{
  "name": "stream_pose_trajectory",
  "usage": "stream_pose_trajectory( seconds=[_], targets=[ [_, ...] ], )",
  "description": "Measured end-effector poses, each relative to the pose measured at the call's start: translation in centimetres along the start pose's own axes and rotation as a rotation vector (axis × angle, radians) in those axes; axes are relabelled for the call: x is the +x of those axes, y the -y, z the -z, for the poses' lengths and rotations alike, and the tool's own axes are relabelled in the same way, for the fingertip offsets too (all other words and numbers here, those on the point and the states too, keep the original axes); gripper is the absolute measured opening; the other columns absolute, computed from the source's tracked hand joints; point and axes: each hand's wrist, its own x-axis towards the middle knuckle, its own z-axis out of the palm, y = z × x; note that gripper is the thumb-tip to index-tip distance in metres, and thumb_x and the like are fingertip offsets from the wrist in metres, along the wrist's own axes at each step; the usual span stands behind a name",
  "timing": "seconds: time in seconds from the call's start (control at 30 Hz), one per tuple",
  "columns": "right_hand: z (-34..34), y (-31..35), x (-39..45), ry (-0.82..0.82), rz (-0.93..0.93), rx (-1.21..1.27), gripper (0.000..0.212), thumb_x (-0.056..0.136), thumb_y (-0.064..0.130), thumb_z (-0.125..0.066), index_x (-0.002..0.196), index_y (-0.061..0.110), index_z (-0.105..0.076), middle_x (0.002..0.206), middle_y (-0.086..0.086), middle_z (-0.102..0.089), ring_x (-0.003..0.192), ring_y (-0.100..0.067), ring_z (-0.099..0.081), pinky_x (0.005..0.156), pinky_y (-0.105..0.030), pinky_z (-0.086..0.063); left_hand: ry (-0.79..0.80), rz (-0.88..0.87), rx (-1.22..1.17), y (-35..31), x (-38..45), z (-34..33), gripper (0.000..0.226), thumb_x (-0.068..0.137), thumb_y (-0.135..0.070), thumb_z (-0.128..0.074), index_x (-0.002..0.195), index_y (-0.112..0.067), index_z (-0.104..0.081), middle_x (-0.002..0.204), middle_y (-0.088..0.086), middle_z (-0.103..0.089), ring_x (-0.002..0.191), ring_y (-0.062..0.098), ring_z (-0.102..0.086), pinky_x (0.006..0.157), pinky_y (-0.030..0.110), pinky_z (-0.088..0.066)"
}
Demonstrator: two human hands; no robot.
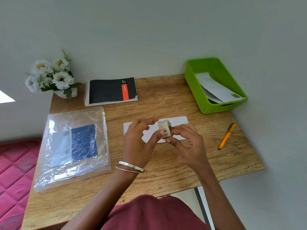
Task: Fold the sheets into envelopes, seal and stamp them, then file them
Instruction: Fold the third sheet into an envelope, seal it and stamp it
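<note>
A white envelope (178, 122) lies flat in the middle of the wooden table (166, 163), partly hidden under my hands. Just above it my right hand (187, 143) grips a small roll of stamps (164, 129). My left hand (138, 140) is at the roll's lower edge, its thumb on the roll's end, the other fingers spread and blurred. A green plastic basket (196, 90) at the far right corner holds white envelopes (214, 88), one with a green stamp.
A clear plastic bag (73, 145) with a blue printed sheet lies at the left. A black spiral notebook (111, 91) and a pot of white flowers (51, 75) stand at the back. An orange pen (226, 136) rests at the right. A red quilt (15, 171) lies beyond the table's left edge.
</note>
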Motion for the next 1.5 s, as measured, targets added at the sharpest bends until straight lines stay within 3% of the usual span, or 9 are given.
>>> stream_pose_trajectory(
  seconds=[0.13,0.4,0.57,0.7,0.97,1.13,1.23,1.37,1.5],
  targets=[
    [0.0,0.0,0.1,0.000,0.044,-0.009,0.021,0.080,0.033,-0.069,0.093,0.018,-0.072,0.093,0.014,-0.067,0.095,-0.016,-0.053,0.081,-0.038,-0.045,-0.084,-0.171,0.151,0.6,0.3,0.2,0.026,0.083,-0.039,-0.057,0.106,-0.032,-0.066,0.105,-0.009,-0.054,0.097,0.014,-0.050,0.077,0.030,-0.045],
    [0.1,-0.7,0.0,0.013,0.117,-0.087,0.022,0.080,0.034,-0.068,0.096,0.021,-0.073,0.094,0.009,-0.069,0.093,-0.019,-0.052,0.074,-0.055,-0.043,-0.141,-0.330,0.335,1.0,0.2,0.2,0.019,0.079,-0.034,-0.064,0.095,-0.028,-0.072,0.106,-0.003,-0.062,0.101,0.022,-0.050,0.078,0.044,-0.041],
    [0.1,-0.5,0.0,0.034,0.131,-0.145,0.022,0.080,0.035,-0.066,0.095,0.021,-0.073,0.094,0.015,-0.066,0.092,-0.012,-0.050,0.075,-0.053,-0.042,-0.134,-0.260,0.313,0.9,0.2,0.1,0.012,0.075,-0.034,-0.068,0.083,-0.026,-0.071,0.102,-0.007,-0.062,0.102,0.020,-0.051,0.080,0.043,-0.038],
    [0.1,-0.3,0.1,0.053,0.127,-0.204,0.022,0.080,0.038,-0.065,0.094,0.022,-0.072,0.094,0.022,-0.061,0.093,-0.009,-0.049,0.077,-0.041,-0.036,-0.046,-0.165,0.245,1.3,0.5,0.1,0.009,0.076,-0.035,-0.065,0.081,-0.028,-0.066,0.095,-0.012,-0.060,0.099,0.018,-0.053,0.079,0.049,-0.042],
    [0.3,-0.2,0.0,0.084,0.105,-0.329,0.026,0.084,0.045,-0.056,0.091,0.023,-0.068,0.094,0.025,-0.057,0.091,-0.005,-0.046,0.081,-0.031,-0.027,0.038,-0.149,0.351,0.8,0.1,0.0,0.014,0.088,-0.039,-0.046,0.084,-0.030,-0.055,0.085,-0.023,-0.054,0.090,0.009,-0.052,0.084,0.030,-0.017],
    [0.7,-0.5,0.1,0.087,0.005,-0.291,0.021,0.081,0.046,-0.061,0.089,0.026,-0.066,0.085,0.030,-0.055,0.087,-0.007,-0.047,0.077,-0.035,-0.031,0.110,-0.091,0.201,0.7,0.3,-0.3,0.005,0.087,-0.022,-0.060,0.085,-0.026,-0.059,0.075,-0.024,-0.052,0.081,0.006,-0.050,0.075,0.035,-0.038],
    [1.1,-0.8,0.2,0.092,-0.047,-0.268,0.016,0.079,0.042,-0.065,0.086,0.027,-0.067,0.081,0.031,-0.055,0.083,-0.010,-0.049,0.077,-0.048,-0.039,0.143,-0.054,0.122,0.3,0.2,-0.8,0.008,0.087,-0.017,-0.061,0.084,-0.024,-0.060,0.076,-0.023,-0.054,0.079,0.003,-0.050,0.069,0.020,-0.038],
    [2.6,-2.5,0.1,0.071,-0.127,-0.339,0.016,0.079,0.040,-0.068,0.083,0.025,-0.069,0.078,0.024,-0.055,0.085,-0.016,-0.050,0.074,-0.057,-0.041,0.133,0.018,0.031,0.1,0.3,-1.5,0.009,0.086,-0.015,-0.061,0.083,-0.023,-0.059,0.082,-0.016,-0.062,0.080,0.004,-0.055,0.071,0.019,-0.043],
    [5.1,-4.6,0.2,0.051,-0.286,-0.538,0.011,0.083,0.029,-0.070,0.089,0.019,-0.071,0.087,0.007,-0.065,0.095,-0.023,-0.050,0.084,-0.053,-0.039,0.129,0.153,-0.061,0.0,0.8,-2.3,0.007,0.085,-0.013,-0.063,0.084,-0.020,-0.064,0.081,-0.014,-0.065,0.076,-0.002,-0.056,0.064,0.009,-0.043]
  ],
)
